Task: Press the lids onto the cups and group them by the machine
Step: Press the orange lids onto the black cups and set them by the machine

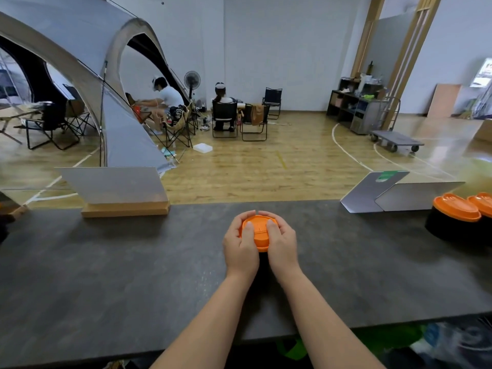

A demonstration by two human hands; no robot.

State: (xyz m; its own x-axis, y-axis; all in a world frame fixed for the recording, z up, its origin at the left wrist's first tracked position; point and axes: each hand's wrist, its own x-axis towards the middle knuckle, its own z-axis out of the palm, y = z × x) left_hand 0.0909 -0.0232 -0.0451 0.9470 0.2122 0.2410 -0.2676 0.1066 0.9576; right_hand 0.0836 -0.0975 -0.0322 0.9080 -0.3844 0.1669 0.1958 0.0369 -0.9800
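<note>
- At the middle of the counter [106, 262], near its far edge, you have the cup under both hands; its lid [257, 231] is orange, and the dark cup body is almost fully hidden by your palms.
- Your left hand [241, 243] wraps the left side, fingers curled around the far rim, thumb laid flat on top of the lid.
- Your right hand [282, 242] does the same on the right side, so the two thumbs lie almost parallel on the lid top.
- Both forearms come straight from the near edge, wrists low and close together.
- To do this step well, I think you should press with the thumbs near the rim, not in the center, and go around the edge until it seats everywhere.
- Keep the cup standing flat on the counter while you press; a tilted cup may let one side of the lid pop up.
- Whether the lid is already fully closed, I cannot tell.
- At the far right, two lidded cups [456, 219] stand close together; probably this one goes beside them after. The machine itself is not visible.
</note>
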